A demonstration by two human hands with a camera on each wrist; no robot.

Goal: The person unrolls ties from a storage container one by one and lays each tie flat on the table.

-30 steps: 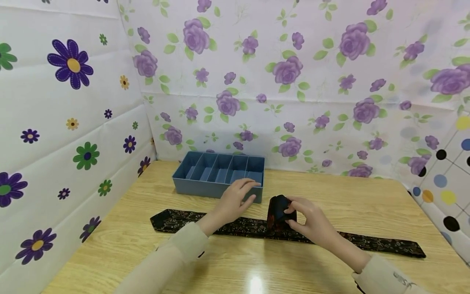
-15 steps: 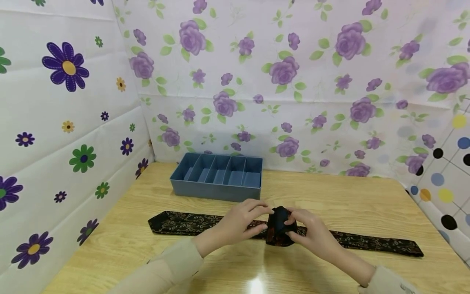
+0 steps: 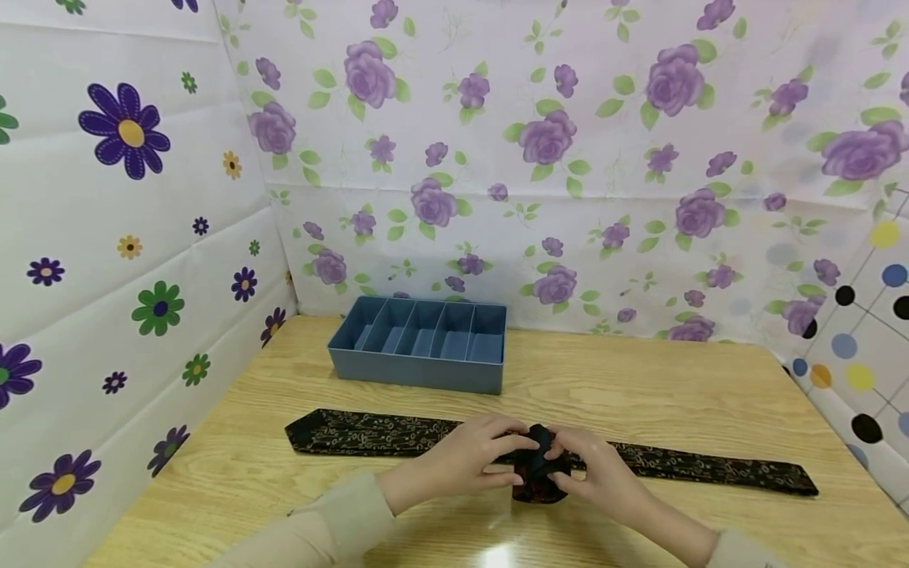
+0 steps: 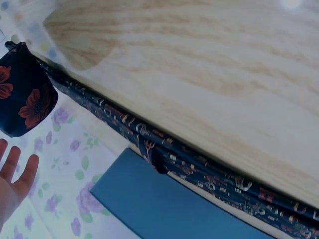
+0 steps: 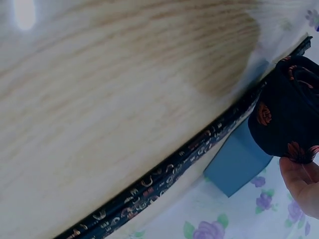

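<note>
My right hand (image 3: 604, 477) pinches a rolled-up dark necktie (image 3: 541, 491) with red flowers; the spiral of the roll (image 5: 281, 117) shows in the right wrist view, thumb and finger at its edge. On the roll's other side is my left hand (image 3: 469, 459), its fingers loosely extended and the tips right at the roll in the head view. In the left wrist view the fingers (image 4: 28, 174) look relaxed, just short of the cloth. A second necktie (image 3: 376, 432), black with a small light pattern, lies stretched across the table behind both hands.
A blue tray (image 3: 419, 371) with several compartments stands at the back left of the wooden table (image 3: 639, 394), beyond the flat necktie. Flower-patterned cloth (image 3: 490, 173) hangs behind the table and along the left side.
My left hand has come from near the blue tray down to the roll's left side. The right hand has brought the rolled necktie lower and nearer to me; the flat necktie stays put.
</note>
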